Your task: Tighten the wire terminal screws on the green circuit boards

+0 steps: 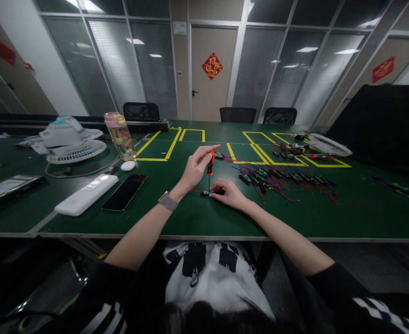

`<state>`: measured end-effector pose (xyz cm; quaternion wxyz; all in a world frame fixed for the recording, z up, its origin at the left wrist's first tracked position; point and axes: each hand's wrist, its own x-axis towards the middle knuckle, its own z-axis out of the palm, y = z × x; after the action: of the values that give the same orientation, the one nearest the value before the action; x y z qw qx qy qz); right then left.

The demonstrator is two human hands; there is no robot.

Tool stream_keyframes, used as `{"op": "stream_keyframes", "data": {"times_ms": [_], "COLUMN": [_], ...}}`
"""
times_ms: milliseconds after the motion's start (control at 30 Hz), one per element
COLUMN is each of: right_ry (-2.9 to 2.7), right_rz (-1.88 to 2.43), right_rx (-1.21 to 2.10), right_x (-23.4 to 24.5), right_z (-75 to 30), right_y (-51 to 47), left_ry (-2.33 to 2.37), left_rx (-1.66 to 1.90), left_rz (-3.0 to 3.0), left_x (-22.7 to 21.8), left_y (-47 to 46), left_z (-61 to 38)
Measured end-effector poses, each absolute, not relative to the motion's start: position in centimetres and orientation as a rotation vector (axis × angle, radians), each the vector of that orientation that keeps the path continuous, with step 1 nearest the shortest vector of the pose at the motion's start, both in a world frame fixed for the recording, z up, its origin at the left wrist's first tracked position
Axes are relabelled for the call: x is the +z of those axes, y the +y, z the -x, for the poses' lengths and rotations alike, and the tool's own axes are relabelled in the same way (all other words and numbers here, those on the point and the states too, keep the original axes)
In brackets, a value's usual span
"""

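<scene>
My left hand point(198, 165), with a watch on its wrist, grips the orange-and-black handle of a screwdriver point(210, 164). The screwdriver stands upright, its thin shaft pointing down at a small green circuit board point(205, 193) on the table. Whether the tip touches the board is too small to tell. My right hand point(229, 194) is closed at the board's right end, fingers pinched on it. A red wire runs left from the board. Just beyond the screwdriver handle lies another small board with wires point(221, 156).
A heap of wired circuit boards point(284, 178) spreads to the right on the green table point(176, 222). Leftward are a black phone point(125, 192), a white oblong device point(86, 195), a pink-lidded bottle point(120, 134) and white fans point(74, 144). A dark screen point(385, 125) stands far right.
</scene>
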<state>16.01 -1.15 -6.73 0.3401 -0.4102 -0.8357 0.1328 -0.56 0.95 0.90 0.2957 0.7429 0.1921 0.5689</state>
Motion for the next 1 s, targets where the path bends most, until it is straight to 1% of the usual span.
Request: {"op": "stream_keyframes", "data": {"times_ms": [133, 267, 333, 467, 667, 833, 1000], "right_ry": [-2.158, -2.137, -2.118, -2.107, -2.11, -2.116, -2.142], "right_rz": [1.088, 1.102, 1.107, 1.113, 1.086, 1.069, 1.072], "right_rx": [0.369, 0.406, 0.426, 0.449, 0.442, 0.453, 0.429], "right_x": [-6.74, -6.89, -6.97, -7.02, -7.08, -7.05, -6.88], "right_z": [-16.0, -16.04, -16.03, -15.98, -15.99, -16.02, -15.99], "right_y": [-1.12, -1.02, -0.98, -0.95, -0.96, -0.95, -0.99], "left_ry": [0.482, 0.617, 0.613, 0.508, 0.593, 0.519, 0.634], "left_rx": [1.493, 1.619, 1.639, 1.535, 1.604, 1.486, 1.653], "left_rz": [-1.905, -1.968, -1.979, -1.908, -1.975, -1.929, -1.984], "left_x": [0.73, 0.54, 0.54, 0.65, 0.76, 0.78, 0.61], "left_y": [1.02, 0.99, 0.97, 0.91, 0.69, 0.72, 0.85], "left_z": [0.38, 0.29, 0.29, 0.29, 0.28, 0.18, 0.27]}}
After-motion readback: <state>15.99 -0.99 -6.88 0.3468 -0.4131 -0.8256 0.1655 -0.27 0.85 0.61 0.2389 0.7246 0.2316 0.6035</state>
